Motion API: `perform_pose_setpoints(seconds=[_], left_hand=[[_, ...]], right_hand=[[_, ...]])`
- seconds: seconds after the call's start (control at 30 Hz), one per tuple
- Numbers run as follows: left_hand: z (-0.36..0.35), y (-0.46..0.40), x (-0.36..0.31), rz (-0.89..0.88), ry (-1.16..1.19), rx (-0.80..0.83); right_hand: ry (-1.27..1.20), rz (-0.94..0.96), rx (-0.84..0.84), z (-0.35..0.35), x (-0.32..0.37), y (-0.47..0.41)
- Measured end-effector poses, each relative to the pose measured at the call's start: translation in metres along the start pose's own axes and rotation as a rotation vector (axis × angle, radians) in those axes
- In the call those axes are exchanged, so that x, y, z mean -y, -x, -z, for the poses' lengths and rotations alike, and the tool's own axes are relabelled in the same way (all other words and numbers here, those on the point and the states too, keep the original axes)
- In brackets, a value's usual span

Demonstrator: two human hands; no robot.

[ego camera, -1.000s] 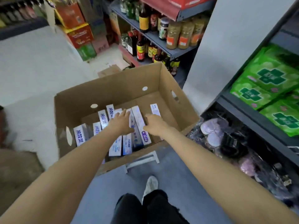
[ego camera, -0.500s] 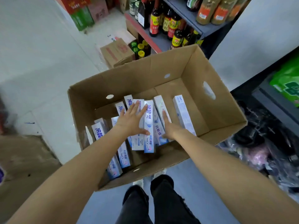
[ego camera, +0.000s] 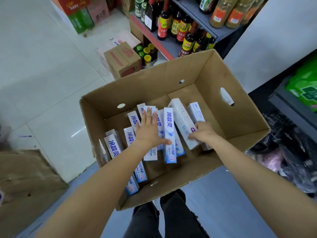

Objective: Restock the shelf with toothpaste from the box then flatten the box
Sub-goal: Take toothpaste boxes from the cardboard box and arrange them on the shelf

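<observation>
**Both hands down in the toothpaste box**

Right hand (ego camera: 203, 133) has its grip curled round a white toothpaste carton (ego camera: 182, 121), tilted up at the far end. Left hand (ego camera: 148, 130) lies flat, fingers straight, on the toothpaste cartons (ego camera: 130, 134) beside it. All inside the open cardboard box (ego camera: 240, 107). Sauce bottles (ego camera: 173, 23) on the far shelf (ego camera: 202, 16).

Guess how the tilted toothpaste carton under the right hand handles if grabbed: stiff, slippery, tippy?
Likely stiff: the toothpaste carton keeps straight edges while propped on its neighbours. Possibly slick: its faces look glossy. Apt to slide or topple once the right hand shifts it, since it lies tilted, not flat in the cardboard box.
</observation>
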State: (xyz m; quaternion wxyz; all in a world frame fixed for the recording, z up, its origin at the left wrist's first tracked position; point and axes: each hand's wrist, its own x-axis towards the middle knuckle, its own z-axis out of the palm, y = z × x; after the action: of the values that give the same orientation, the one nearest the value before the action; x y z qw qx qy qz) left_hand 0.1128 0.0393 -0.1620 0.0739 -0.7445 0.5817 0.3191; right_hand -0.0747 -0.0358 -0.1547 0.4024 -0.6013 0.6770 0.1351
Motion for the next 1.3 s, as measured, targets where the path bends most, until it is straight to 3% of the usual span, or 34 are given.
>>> perform_pose_setpoints(seconds=[0.1,0.3,0.53,0.63,0.77,0.83,0.9,0.97,1.17,1.3], left_hand=[[0.007,-0.001,-0.004,0.023,-0.058,0.022],[0.007,-0.006,-0.014,0.053,-0.095,0.033],[0.013,-0.001,-0.012,0.033,-0.152,0.024],[0.019,-0.001,-0.010,0.026,-0.132,0.022],[0.047,-0.001,-0.012,0.010,0.149,-0.089],[0.071,0.003,-0.026,-0.035,0.493,-0.109],[0.094,0.010,-0.051,-0.050,0.891,0.052],[0.108,0.019,-0.078,-0.115,1.121,0.168],[0.131,0.055,-0.171,-0.355,1.219,0.123],[0.133,0.085,-0.255,-0.426,1.325,0.203]], right_hand=[[0.185,-0.033,-0.131,0.003,0.000,-0.004],[0.198,-0.041,0.119,-0.010,-0.015,-0.017],[-0.116,0.069,0.029,0.001,0.008,-0.001],[-0.444,0.078,0.039,0.011,0.018,0.017],[-0.763,0.155,0.104,0.029,0.029,0.055],[-0.830,0.208,0.158,0.039,0.030,0.074],[-0.833,0.264,0.152,0.050,0.029,0.091],[-0.835,0.323,0.099,0.063,0.026,0.106],[-0.796,0.437,-0.237,0.116,-0.020,0.160],[-0.997,0.521,-0.502,0.154,-0.096,0.200]])
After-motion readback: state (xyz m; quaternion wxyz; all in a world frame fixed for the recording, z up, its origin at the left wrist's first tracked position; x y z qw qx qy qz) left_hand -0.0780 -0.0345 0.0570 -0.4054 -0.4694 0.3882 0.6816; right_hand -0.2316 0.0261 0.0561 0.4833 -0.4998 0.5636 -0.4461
